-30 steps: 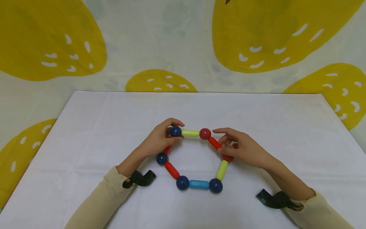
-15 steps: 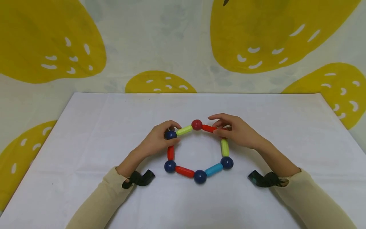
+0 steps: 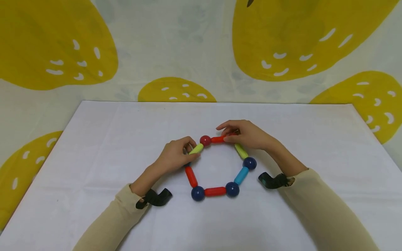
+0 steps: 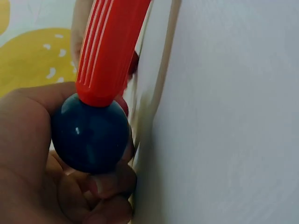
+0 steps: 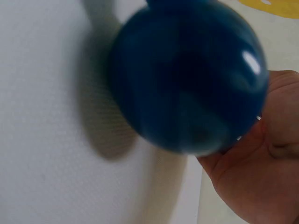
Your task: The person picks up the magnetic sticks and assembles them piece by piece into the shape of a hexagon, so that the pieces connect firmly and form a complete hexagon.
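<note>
Magnetic balls and rods form a closed ring in front of me. My left hand point(image 3: 174, 155) pinches its left side, thumb and fingers around a blue ball point(image 4: 91, 135) where a red rod point(image 4: 110, 51) and a yellow-green rod point(image 3: 196, 149) meet. At the back right, my right hand point(image 3: 248, 134) grips a red ball point(image 3: 233, 133), mostly covered by its fingers, beside another red rod point(image 3: 217, 139). A second red ball point(image 3: 205, 140) shows between the hands. Nearer me run a blue ball point(image 3: 198, 193), a red rod point(image 3: 215, 191) and a light blue rod point(image 3: 241, 175).
A white cloth point(image 3: 125, 139) covers the table under the ring. Behind it hangs a curtain point(image 3: 176, 45) with large yellow shapes. Dark bands with short curved ends point(image 3: 158, 197) sit at both wrists.
The ring has turned counterclockwise: its back red ball moved left and its right side swung to the back. My right hand moved back and left with it; my left hand stayed nearly in place.
</note>
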